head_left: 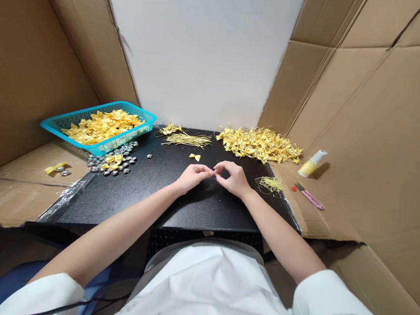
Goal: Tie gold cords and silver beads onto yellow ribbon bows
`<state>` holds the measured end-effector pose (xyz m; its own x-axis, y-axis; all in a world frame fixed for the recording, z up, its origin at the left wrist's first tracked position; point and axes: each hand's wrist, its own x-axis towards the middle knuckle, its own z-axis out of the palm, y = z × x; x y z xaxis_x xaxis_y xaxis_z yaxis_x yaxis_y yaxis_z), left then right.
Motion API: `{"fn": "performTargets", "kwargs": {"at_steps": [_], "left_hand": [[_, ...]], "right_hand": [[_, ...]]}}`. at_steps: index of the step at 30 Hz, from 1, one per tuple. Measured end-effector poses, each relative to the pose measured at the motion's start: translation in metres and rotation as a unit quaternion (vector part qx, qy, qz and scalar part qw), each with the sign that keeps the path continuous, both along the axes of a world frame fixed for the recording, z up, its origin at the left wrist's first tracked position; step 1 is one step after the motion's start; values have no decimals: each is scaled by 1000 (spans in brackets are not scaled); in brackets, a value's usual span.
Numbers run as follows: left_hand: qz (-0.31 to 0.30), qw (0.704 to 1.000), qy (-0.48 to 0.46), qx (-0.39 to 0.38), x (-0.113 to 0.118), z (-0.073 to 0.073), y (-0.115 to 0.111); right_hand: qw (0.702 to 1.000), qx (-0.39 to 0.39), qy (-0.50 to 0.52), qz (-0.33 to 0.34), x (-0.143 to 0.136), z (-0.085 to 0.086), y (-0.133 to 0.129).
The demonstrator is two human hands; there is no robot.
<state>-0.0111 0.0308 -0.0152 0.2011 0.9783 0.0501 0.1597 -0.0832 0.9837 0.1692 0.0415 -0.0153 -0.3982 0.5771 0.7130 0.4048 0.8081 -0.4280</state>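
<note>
Over the middle of the black tabletop (129, 199), my left hand (195, 177) and my right hand (233, 178) meet at the fingertips. Both are closed in a pinch, and whatever lies between the fingers is too small to make out. Just beyond them, a single yellow ribbon bow (195, 157) lies on the black surface. Behind it is a bundle of thin yellow cords (187, 140). A large heap of yellow bows with cord loops (260, 144) is piled at the back right.
A turquoise basket (52, 123) of yellow bows stands back left. Silver domed pieces (130, 160) lie before it, with loose bows among them. On the right are yellow cord scraps (270, 184), a thread spool (311, 164) and a pink-handled cutter (311, 198). Cardboard walls (394, 138) enclose both sides.
</note>
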Motion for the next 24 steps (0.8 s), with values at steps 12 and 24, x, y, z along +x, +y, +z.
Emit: {"fn": "performTargets", "kwargs": {"at_steps": [12,24], "left_hand": [[2,1000,12,9,-2,-1,1],[2,1000,21,6,0,1,-1]], "right_hand": [[1000,-2,8,-8,-3,-6,1],[996,53,-62,-34,-3,-3,1]]}}
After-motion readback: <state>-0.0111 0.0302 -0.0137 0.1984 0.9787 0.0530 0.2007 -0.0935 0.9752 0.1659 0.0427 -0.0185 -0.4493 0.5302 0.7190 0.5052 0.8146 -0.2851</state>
